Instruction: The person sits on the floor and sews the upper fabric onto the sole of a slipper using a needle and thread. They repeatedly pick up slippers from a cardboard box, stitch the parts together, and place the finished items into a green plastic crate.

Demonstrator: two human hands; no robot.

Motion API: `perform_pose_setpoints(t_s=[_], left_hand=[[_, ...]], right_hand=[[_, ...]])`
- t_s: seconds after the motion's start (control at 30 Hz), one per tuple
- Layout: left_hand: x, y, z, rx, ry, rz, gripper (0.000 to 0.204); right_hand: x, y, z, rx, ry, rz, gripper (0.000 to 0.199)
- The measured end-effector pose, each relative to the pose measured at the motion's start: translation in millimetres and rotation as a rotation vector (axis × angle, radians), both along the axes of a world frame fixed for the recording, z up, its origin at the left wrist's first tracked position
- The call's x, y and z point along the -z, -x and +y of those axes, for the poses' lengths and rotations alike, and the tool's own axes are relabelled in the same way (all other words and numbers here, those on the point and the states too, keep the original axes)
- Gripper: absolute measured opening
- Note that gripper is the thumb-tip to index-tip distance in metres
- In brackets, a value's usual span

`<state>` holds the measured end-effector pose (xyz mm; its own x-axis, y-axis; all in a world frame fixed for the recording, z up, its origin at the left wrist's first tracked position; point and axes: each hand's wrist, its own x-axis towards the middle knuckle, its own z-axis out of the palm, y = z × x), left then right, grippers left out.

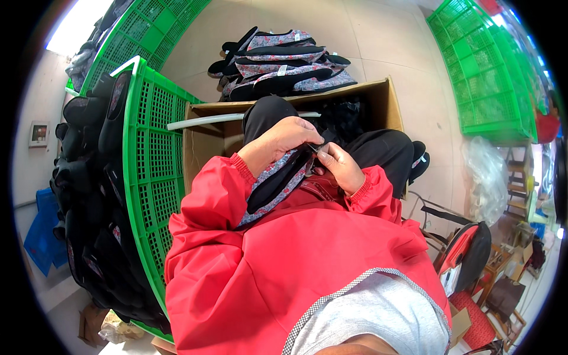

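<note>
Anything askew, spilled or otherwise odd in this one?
Mildly: a white tube lies across the open box, its left end jutting past the wall, as if just laid there. I see no spill or clear damage.

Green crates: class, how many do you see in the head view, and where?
3: a near green crate at the person's left, a farther green crate at the upper left, and a third green crate at the upper right. More may be hidden behind these.
</note>
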<state>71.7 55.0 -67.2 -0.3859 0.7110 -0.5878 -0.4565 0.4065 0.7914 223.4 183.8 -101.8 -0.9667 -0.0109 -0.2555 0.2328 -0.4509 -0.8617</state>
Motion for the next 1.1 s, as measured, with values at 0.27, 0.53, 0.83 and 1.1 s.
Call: perform_pose_setpoints(t_s=[0.27,0.53,0.83,1.1], left_hand=[[0.1,0.1,1.8,-0.005,0.009,-0.006,0.011],[6.2,1.5,1.4,0.003,0.005,0.008,0.011],[1.6,1.0,2.1,0.020,0.030,-0.002,0.011],[2.5,0.7,2.5,0.028,0.035,0.018,0.011]], right_hand=[[0.0,0.4,-3.4,0.032,0.068,-0.046,0.019],[-22.4,-0.4,-0.9,-0.004,0.089,-0.160,0.023],[-34.3,-0.2,-1.2,-0.004,0.099,-0.216,0.024],[-21.5,-1.5,-0.4,0.005,0.133,-0.183,0.021]])
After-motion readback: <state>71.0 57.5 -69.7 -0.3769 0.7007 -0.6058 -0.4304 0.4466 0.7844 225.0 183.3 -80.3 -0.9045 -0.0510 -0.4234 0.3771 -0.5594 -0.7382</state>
